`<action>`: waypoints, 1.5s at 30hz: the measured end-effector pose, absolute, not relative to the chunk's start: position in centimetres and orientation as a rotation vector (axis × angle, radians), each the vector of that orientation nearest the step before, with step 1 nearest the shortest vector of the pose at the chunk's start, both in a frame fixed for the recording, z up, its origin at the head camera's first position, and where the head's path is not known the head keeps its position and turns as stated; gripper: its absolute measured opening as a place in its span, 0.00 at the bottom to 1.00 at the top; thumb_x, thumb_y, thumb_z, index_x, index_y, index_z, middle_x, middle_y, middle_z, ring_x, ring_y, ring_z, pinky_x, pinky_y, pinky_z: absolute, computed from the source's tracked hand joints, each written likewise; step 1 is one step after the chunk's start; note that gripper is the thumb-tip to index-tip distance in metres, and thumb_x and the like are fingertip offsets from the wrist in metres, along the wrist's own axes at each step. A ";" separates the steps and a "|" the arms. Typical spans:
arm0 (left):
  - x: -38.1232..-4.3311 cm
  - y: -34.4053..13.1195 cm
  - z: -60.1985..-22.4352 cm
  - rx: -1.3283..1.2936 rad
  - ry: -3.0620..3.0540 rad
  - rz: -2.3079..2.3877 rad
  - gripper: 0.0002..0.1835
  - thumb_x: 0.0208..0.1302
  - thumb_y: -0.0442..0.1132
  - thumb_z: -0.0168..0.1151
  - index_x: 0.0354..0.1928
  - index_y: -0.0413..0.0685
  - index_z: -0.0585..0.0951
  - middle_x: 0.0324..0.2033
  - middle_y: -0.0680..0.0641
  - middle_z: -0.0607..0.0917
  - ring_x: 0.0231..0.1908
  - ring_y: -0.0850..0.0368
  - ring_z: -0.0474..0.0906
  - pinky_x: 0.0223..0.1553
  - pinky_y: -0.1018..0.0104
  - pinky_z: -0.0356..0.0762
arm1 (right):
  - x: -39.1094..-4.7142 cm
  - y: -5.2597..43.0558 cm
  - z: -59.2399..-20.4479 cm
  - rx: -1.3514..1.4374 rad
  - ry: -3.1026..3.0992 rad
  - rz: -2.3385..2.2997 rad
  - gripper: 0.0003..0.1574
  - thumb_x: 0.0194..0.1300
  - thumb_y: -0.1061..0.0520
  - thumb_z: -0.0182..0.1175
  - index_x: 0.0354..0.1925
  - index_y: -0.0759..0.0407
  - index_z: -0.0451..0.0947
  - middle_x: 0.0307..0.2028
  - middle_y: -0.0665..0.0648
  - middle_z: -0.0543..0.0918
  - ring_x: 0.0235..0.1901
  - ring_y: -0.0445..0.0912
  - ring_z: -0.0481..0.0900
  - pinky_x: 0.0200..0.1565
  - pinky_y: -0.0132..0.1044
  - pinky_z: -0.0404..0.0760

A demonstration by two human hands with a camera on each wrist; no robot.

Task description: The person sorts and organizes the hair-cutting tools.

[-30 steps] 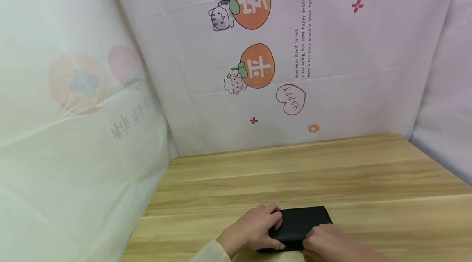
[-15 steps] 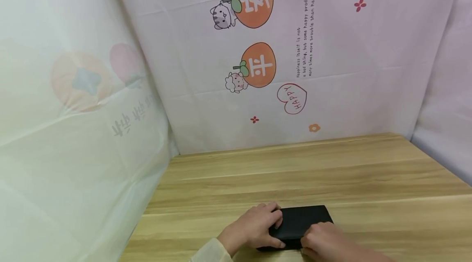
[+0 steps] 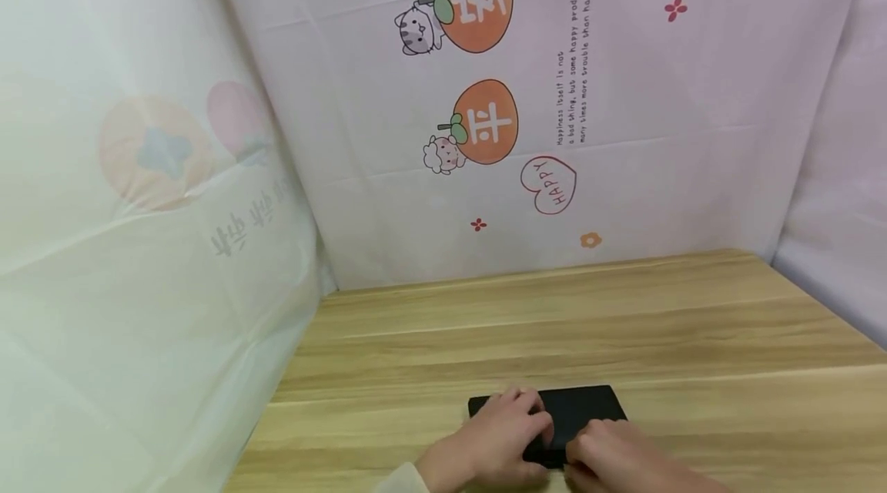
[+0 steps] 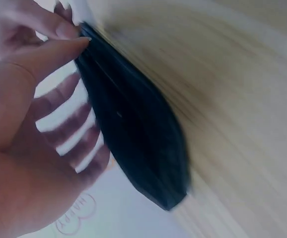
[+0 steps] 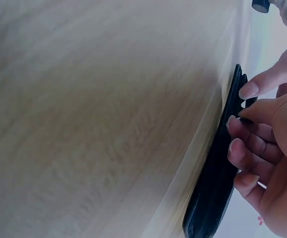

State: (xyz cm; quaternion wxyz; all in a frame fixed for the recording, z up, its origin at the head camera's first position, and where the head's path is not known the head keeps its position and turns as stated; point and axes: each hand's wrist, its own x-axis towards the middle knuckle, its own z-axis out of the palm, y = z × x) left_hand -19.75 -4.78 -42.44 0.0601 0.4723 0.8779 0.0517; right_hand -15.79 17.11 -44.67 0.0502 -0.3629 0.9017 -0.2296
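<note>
A flat black wallet-like case lies on the wooden table, close to me. My left hand holds its left part, fingers bent over the top and thumb at the near edge. At the middle of that near edge my right hand pinches the case between thumb and curled fingers. The left wrist view shows the case's dark side, with both hands meeting at one spot along its edge. In the right wrist view the thumbs of both hands are close together at the case. What exactly lies between the right fingertips is hidden.
The wood-grain table extends beyond the case. White cloth with cartoon prints hangs behind it, and more sheeting closes off the left and right sides.
My left hand has slid right along the case towards my right hand, uncovering its far left corner. The right hand has shifted slightly left along the near edge. The case stays in place.
</note>
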 end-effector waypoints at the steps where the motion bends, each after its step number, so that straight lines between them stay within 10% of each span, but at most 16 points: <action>1: -19.6 -4.5 -42.4 1.457 2.632 0.168 0.10 0.67 0.54 0.69 0.45 0.65 0.80 0.46 0.64 0.76 0.42 0.71 0.69 0.43 0.76 0.71 | -15.7 17.1 -44.7 -1.106 2.751 -0.727 0.22 0.68 0.58 0.65 0.19 0.42 0.74 0.16 0.33 0.63 0.15 0.29 0.59 0.20 0.26 0.61; 13: -18.4 -2.6 -42.7 1.226 2.482 0.316 0.04 0.69 0.48 0.68 0.36 0.61 0.82 0.20 0.66 0.76 0.20 0.71 0.71 0.23 0.79 0.69 | -14.9 16.7 -45.6 -1.189 2.861 -0.839 0.25 0.70 0.57 0.64 0.18 0.42 0.69 0.16 0.32 0.62 0.16 0.27 0.58 0.18 0.23 0.62; 25: -18.3 -2.5 -43.2 1.198 2.444 0.485 0.05 0.70 0.45 0.67 0.43 0.58 0.89 0.26 0.69 0.83 0.25 0.79 0.74 0.29 0.83 0.72 | -16.2 18.7 -43.5 -1.364 2.978 -0.711 0.04 0.68 0.49 0.67 0.37 0.40 0.81 0.33 0.36 0.74 0.23 0.27 0.64 0.23 0.23 0.67; 33: -18.1 -2.1 -43.8 1.199 2.518 0.512 0.11 0.75 0.49 0.60 0.41 0.59 0.90 0.24 0.70 0.82 0.23 0.80 0.73 0.29 0.82 0.71 | -18.4 20.0 -43.3 -1.106 2.892 -0.484 0.60 0.57 0.23 0.66 0.73 0.60 0.68 0.66 0.66 0.73 0.39 0.47 0.83 0.31 0.39 0.79; 45: -18.4 -2.4 -44.0 1.187 2.558 0.528 0.10 0.70 0.40 0.67 0.50 0.55 0.82 0.24 0.66 0.82 0.22 0.79 0.73 0.28 0.83 0.72 | -20.1 20.1 -44.2 -1.188 2.804 -0.498 0.55 0.58 0.23 0.65 0.74 0.49 0.69 0.61 0.60 0.75 0.33 0.35 0.70 0.34 0.37 0.76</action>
